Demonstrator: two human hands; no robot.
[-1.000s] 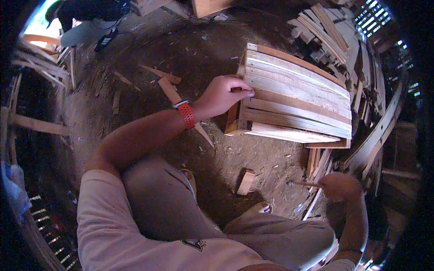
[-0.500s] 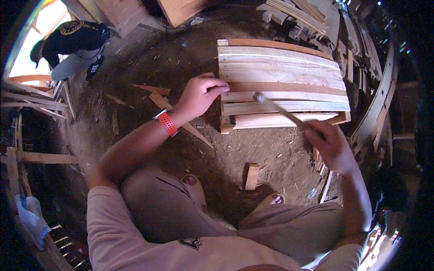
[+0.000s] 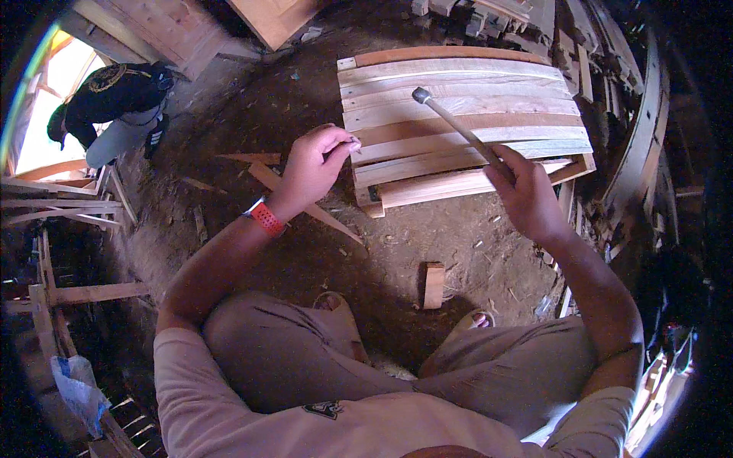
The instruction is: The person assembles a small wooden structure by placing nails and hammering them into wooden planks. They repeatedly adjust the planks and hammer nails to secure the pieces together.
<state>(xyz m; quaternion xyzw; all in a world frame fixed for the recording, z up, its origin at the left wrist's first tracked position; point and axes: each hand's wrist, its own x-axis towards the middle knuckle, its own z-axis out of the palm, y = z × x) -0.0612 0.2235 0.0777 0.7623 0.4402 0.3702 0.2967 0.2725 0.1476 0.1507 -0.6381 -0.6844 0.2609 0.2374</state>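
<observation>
A slatted wooden crate (image 3: 458, 103) lies on the dirt floor ahead of me, its light boards side by side on top and a gap along its near side. My right hand (image 3: 527, 191) grips a hammer (image 3: 456, 126) by its handle. The metal head is raised over the middle slats, pointing to the far left. At the crate's left edge, my left hand (image 3: 317, 164) has thumb and fingers pinched together. Something tiny seems to show at the fingertips, too small to name. A red-strapped watch (image 3: 267, 217) is on that wrist.
A short wood block (image 3: 433, 285) stands between my feet. Thin wood offcuts (image 3: 313, 206) lie left of the crate. Stacked lumber (image 3: 527, 23) fills the far right. Another person (image 3: 114, 107) bends down at the far left, near wooden frames (image 3: 76, 206).
My right hand has lifted the hammer; its head is farther up and left over the slats. The left hand, still pinched, has shifted slightly left in view. The view itself has moved a little.
</observation>
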